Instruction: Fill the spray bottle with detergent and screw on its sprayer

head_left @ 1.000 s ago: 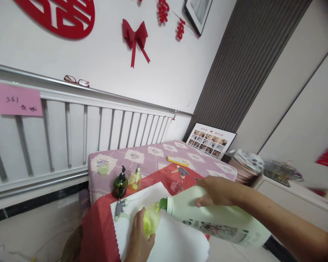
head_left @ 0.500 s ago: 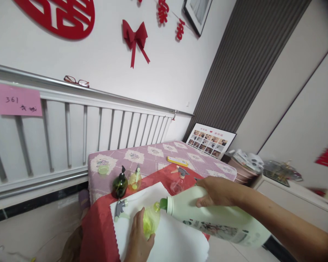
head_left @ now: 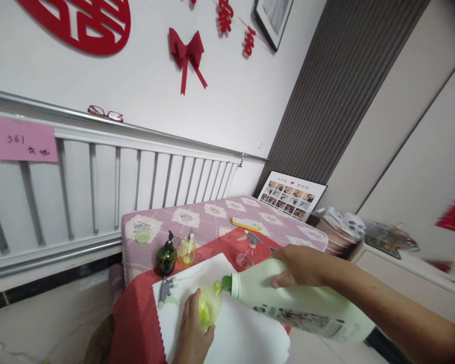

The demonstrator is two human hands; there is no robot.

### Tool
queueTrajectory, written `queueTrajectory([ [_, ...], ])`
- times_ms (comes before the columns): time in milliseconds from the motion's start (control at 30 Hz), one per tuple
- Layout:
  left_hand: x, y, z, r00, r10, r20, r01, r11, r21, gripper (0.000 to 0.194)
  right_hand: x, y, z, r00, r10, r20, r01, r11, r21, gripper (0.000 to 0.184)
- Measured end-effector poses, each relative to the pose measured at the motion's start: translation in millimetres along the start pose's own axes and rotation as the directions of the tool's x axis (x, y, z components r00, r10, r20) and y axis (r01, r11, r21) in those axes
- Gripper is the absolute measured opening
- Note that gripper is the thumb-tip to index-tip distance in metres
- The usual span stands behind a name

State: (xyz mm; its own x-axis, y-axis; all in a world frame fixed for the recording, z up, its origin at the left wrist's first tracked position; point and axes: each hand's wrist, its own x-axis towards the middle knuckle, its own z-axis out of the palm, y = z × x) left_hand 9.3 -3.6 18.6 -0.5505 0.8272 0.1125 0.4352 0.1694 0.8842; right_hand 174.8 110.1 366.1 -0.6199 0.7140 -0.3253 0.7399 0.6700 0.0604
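Observation:
My right hand (head_left: 301,267) grips a big pale green jug (head_left: 291,303), tipped over on its side. The jug's green spout meets the mouth of a small yellow-green bottle (head_left: 209,305). My left hand (head_left: 191,331) is wrapped round that small bottle, which stands on a white cloth (head_left: 242,333). A grey spray head (head_left: 166,289) lies on the cloth, just left of the bottle.
A dark green pump bottle (head_left: 166,257), a yellow spray bottle (head_left: 187,249) and a clear spray bottle (head_left: 247,253) stand on the red cloth (head_left: 136,313). Further back lie a green lid (head_left: 143,235) and a yellow case (head_left: 245,223). A white slatted rail (head_left: 98,187) runs behind.

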Motion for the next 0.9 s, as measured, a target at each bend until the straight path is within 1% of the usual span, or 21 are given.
queueTrajectory([
  [167, 0, 1, 0.2, 1.000, 0.004, -0.002, -0.004, 1.000, 0.004, 0.083, 2, 0, -1, 1.000, -0.026, 0.005, 0.026, 1.000, 0.008, 0.042],
  [333, -1, 5, -2.4, 1.000, 0.003, -0.013, -0.003, 1.000, 0.008, 0.082, 0, -4, -3, 1.000, -0.010, 0.006, 0.010, 1.000, 0.002, 0.041],
  [500, 0, -1, 0.5, 1.000, 0.021, -0.023, -0.021, 1.000, 0.013, 0.083, -4, -8, -5, 1.000, 0.000, 0.027, 0.000, 1.000, 0.008, 0.041],
  [633, 1, -5, 3.7, 0.999, 0.027, -0.024, -0.027, 1.000, 0.002, 0.082, -4, -9, -4, 1.000, 0.006, 0.011, -0.007, 1.000, 0.008, 0.038],
  [800, 0, -4, 2.9, 0.999, 0.009, -0.036, -0.010, 0.999, -0.031, 0.082, -4, -8, -4, 1.000, 0.003, -0.003, -0.003, 1.000, 0.012, 0.038],
  [900, 0, -3, 2.0, 0.999, 0.002, -0.035, -0.003, 1.000, -0.015, 0.082, -3, -6, -3, 1.000, 0.009, 0.000, -0.009, 1.000, 0.025, 0.038],
])
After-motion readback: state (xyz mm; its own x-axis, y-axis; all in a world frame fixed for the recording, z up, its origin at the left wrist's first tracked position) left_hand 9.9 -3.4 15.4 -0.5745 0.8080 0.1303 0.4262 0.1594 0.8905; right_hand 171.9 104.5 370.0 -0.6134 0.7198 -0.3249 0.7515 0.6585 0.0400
